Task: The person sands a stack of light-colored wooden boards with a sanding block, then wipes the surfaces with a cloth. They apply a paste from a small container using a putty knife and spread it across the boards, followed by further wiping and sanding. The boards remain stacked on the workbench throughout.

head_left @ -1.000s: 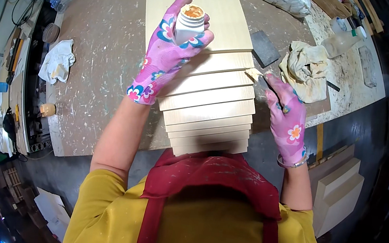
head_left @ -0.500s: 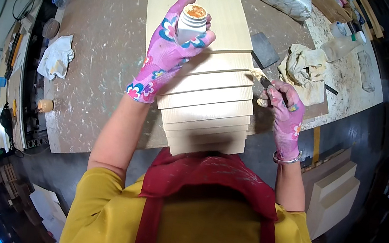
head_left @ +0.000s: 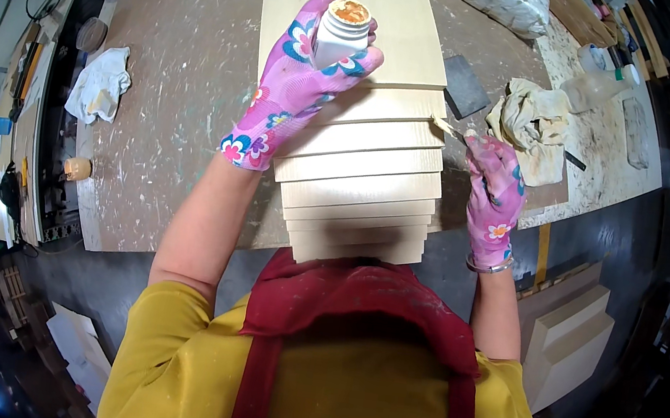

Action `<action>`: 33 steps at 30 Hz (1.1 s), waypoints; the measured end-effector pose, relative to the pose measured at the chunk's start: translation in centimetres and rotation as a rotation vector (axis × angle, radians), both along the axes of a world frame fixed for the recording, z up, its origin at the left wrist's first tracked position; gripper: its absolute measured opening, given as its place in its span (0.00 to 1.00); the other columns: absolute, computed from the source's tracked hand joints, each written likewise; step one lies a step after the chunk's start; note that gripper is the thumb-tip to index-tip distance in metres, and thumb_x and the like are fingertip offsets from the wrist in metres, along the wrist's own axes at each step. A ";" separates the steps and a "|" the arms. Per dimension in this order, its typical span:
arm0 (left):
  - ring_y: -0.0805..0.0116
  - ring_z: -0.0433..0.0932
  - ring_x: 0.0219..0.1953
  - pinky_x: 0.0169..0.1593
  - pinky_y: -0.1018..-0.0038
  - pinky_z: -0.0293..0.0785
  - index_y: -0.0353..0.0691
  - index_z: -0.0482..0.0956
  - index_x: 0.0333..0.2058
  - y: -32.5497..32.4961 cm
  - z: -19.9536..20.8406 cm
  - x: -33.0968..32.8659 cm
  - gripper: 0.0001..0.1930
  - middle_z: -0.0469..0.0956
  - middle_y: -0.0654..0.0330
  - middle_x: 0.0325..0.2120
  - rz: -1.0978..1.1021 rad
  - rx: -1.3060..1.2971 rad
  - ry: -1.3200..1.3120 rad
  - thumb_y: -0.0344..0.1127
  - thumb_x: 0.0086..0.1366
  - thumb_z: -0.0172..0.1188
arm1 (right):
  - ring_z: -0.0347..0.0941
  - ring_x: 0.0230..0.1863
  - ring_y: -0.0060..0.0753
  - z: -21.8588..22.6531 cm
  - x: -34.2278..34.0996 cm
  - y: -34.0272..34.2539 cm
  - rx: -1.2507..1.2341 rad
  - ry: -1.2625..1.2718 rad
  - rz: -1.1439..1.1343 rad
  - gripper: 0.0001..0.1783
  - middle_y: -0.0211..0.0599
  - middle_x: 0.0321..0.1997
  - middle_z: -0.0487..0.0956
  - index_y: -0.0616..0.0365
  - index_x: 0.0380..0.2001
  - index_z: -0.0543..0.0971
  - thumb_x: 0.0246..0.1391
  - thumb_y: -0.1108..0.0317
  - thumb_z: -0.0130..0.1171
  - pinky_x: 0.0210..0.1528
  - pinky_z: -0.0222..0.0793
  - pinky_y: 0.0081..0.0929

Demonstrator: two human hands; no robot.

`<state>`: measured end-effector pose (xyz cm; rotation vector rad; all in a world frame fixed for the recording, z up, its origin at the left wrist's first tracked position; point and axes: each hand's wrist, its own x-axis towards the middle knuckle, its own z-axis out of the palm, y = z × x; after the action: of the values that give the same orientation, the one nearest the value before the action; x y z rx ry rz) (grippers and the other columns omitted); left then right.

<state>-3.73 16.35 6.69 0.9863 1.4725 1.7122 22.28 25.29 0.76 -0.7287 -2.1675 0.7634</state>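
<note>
My left hand (head_left: 290, 89), in a pink flowered glove, is wrapped round a white open jar (head_left: 340, 45) of orange-tan paste, held above the boards. A stack of pale wooden boards (head_left: 359, 158) lies on the bench, fanned like steps toward me, with the largest at the far end. My gloved right hand (head_left: 495, 188) is closed on a small putty knife (head_left: 450, 129), whose handle is mostly hidden by the fingers. Pale paste shows on its tip, at the right edge of the boards. Whether the tip touches the wood I cannot tell.
Right of the stack lie a dark flat block (head_left: 466, 88), a crumpled cloth (head_left: 530, 120) and a clear bottle (head_left: 596, 89). A plastic-wrapped bundle (head_left: 498, 0) is farther back. On the left are a white rag (head_left: 101, 85) and a small tan jar (head_left: 77, 168). More boards (head_left: 567, 341) stand low at right.
My right hand has turned over, and the putty knife now points left with its tip nearer the boards' edge. My left hand still holds the jar in about the same place.
</note>
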 end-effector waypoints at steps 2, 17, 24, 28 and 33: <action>0.71 0.77 0.49 0.57 0.73 0.72 0.45 0.60 0.68 0.0 0.0 0.0 0.42 0.78 0.60 0.45 0.003 -0.001 0.001 0.36 0.57 0.72 | 0.76 0.44 0.37 0.4 0.1 -0.1 0.007 -0.017 0.010 0.33 0.44 0.48 0.76 0.50 0.52 0.81 0.44 0.89 0.50 0.45 0.74 0.27; 0.71 0.77 0.49 0.57 0.73 0.73 0.45 0.61 0.68 0.0 0.2 -0.2 0.42 0.78 0.60 0.45 -0.001 -0.007 0.031 0.36 0.57 0.73 | 0.76 0.46 0.46 1.3 0.7 0.5 0.161 -0.135 0.001 0.34 0.41 0.47 0.78 0.48 0.52 0.82 0.38 0.86 0.58 0.47 0.73 0.37; 0.71 0.77 0.49 0.57 0.72 0.73 0.46 0.61 0.68 -0.1 0.5 -0.1 0.42 0.78 0.60 0.45 0.019 -0.043 0.029 0.35 0.56 0.73 | 0.76 0.45 0.45 2.3 0.9 0.2 0.202 -0.232 0.115 0.29 0.41 0.45 0.78 0.50 0.51 0.82 0.42 0.84 0.59 0.46 0.73 0.37; 0.71 0.77 0.50 0.57 0.72 0.73 0.47 0.61 0.68 0.1 0.0 -0.2 0.42 0.78 0.60 0.45 0.020 -0.024 0.006 0.35 0.57 0.73 | 0.76 0.43 0.41 1.9 0.5 0.9 0.049 -0.027 0.046 0.22 0.41 0.39 0.79 0.54 0.48 0.83 0.50 0.82 0.58 0.44 0.72 0.32; 0.70 0.77 0.50 0.57 0.72 0.73 0.47 0.61 0.68 0.0 0.4 -0.1 0.42 0.78 0.59 0.45 0.023 -0.036 -0.008 0.34 0.57 0.73 | 0.77 0.39 0.35 1.3 -0.2 1.1 -0.018 -0.025 0.066 0.17 0.42 0.37 0.80 0.59 0.48 0.83 0.55 0.79 0.57 0.43 0.71 0.25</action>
<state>-3.83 16.35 7.10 0.9458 1.5095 1.6983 22.05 26.35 2.08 -0.6820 -2.2189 0.8125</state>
